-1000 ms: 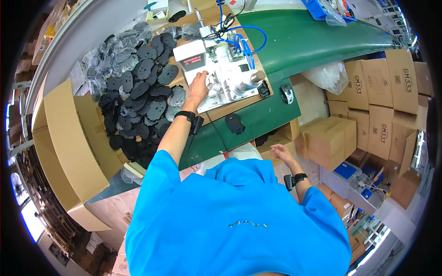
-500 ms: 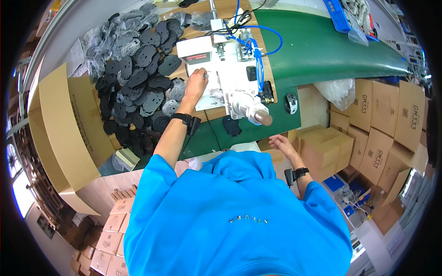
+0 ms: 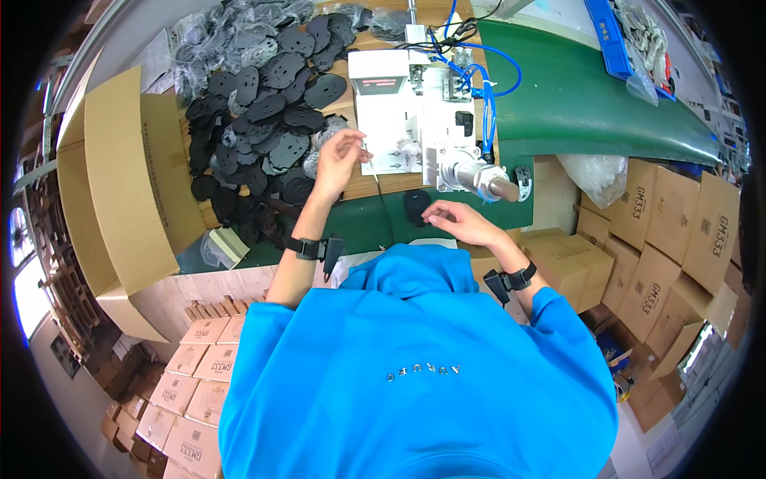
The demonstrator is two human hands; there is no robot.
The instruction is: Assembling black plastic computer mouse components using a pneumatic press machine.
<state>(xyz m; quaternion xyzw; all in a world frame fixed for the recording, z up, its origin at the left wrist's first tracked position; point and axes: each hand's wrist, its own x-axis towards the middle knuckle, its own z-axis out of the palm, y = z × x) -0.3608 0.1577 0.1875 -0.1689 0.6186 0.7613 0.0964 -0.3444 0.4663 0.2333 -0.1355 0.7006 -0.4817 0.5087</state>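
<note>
shirt point(image 3: 415, 343): bright blue | machine point(image 3: 435, 120): white | bench point(image 3: 590, 104): green | plates point(image 3: 267, 108): dark grey | cartons point(image 3: 654, 239): brown

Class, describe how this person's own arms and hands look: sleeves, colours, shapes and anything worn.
The left hand and right hand are ungloved. The bright blue left sleeve and right sleeve are short, leaving the forearms uncovered. Each wrist wears a black strap, the left band and right band, with a dark, boxy piece attached.
</note>
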